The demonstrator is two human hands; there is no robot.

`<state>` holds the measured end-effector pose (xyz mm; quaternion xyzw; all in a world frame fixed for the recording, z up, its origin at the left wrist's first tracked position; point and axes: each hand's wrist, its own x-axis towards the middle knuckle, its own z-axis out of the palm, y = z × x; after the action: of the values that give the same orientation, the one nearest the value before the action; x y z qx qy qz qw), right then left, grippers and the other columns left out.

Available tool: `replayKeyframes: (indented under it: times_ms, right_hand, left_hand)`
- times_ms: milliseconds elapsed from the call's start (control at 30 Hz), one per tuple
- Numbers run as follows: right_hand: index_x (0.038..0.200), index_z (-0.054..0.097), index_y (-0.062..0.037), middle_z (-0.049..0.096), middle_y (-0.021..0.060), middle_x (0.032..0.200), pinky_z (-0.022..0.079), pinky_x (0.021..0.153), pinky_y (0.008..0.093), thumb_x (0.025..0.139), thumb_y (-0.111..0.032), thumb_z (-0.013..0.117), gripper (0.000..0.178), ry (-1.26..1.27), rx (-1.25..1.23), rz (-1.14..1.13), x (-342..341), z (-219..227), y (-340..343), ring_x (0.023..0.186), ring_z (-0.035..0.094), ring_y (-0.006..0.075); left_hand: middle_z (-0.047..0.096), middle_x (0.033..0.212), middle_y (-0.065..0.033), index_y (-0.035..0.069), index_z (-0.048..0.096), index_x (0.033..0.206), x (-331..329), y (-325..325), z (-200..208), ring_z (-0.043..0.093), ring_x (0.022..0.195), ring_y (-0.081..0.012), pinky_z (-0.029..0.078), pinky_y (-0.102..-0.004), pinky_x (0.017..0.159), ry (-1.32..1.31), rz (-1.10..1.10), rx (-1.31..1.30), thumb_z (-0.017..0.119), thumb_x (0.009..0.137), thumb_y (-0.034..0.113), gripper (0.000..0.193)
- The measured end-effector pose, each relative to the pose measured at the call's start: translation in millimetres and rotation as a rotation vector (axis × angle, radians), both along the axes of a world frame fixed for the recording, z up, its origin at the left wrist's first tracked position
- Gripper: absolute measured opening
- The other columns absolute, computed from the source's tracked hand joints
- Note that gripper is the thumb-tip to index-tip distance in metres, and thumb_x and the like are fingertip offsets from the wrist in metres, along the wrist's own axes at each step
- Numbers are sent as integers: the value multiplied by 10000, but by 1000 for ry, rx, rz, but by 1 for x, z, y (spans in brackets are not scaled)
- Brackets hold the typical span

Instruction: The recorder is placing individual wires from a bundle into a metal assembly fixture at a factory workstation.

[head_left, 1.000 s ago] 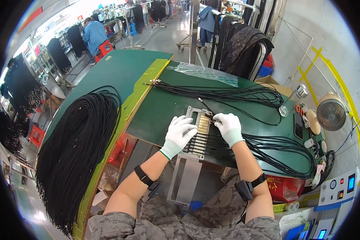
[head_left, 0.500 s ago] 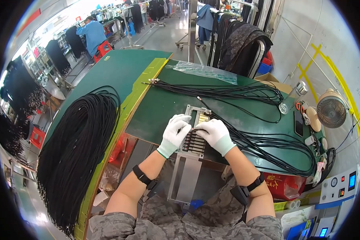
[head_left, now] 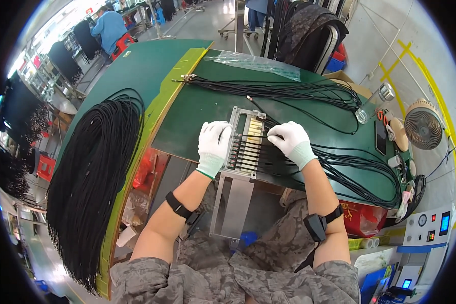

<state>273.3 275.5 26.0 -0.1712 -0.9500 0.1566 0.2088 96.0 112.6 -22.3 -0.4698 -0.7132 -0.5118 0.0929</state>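
1. The largest thing is the green counter. Its front edge runs below the hands, with the person's lap beyond.

2. On the left, a thick bundle of black cables lies past the yellow strip. Between this strip and the left hand there is bare green surface, so the left side gives some room for moving.

3. On the right, loose cables spread widely over the counter; a sideways pull there could catch on them.

4. The metal fixture stands in the middle, between the hands, and its lower part reaches over the front edge. Several cables already lie across it, side by side.

5. The hands, in white gloves, are apart. The right hand looks pinched on one black cable; whether the left fingertips also grip its end, one cannot tell.

6. This cable crosses the fixture's upper half. The step seems to be laying it straight; the next move probably calls for light, level pressing, without disturbing the neighbouring cables.
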Motion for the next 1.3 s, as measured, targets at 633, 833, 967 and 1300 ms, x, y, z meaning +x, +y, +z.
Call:
replayKeyframes:
  times_ms: [633, 833, 967, 1300]
  right_hand:
    - [789, 689, -171, 641, 41, 788, 455, 728, 396, 747, -280, 702, 117, 17, 144, -36, -19, -2, 5, 816, 580, 277]
    - [784, 689, -178, 643, 18, 838, 454, 730, 389, 717, -259, 722, 111, -58, 274, -17, -31, -7, 12, 852, 566, 274]
    - [795, 683, -174, 637, 39, 787, 460, 715, 397, 725, -230, 717, 96, 192, 288, 0, -34, -3, 4, 810, 584, 272]
    - [842, 679, -135, 660, 90, 754, 477, 689, 411, 754, -183, 698, 103, 135, -80, 151, -31, 5, -24, 725, 605, 305]
  left_hand:
    - [489, 1379, -192, 285, 743, 1050, 3, 5, 18, 369, 1311, -420, 186, -537, 1135, 363, -172, -426, 655, 823, 458, 298]
    - [535, 1328, -147, 298, 750, 1010, 2, 8, 3, 390, 1301, -377, 209, -540, 1125, 317, -222, -340, 648, 818, 474, 280]
    - [578, 1270, -137, 197, 750, 923, -1, 9, -4, 441, 1264, -359, 243, -522, 1114, 235, -189, -181, 653, 830, 425, 265]
    - [661, 1070, -135, 46, 654, 783, -8, 2, 1, 578, 1057, -311, 392, -455, 980, 78, -137, 81, 688, 825, 218, 180]
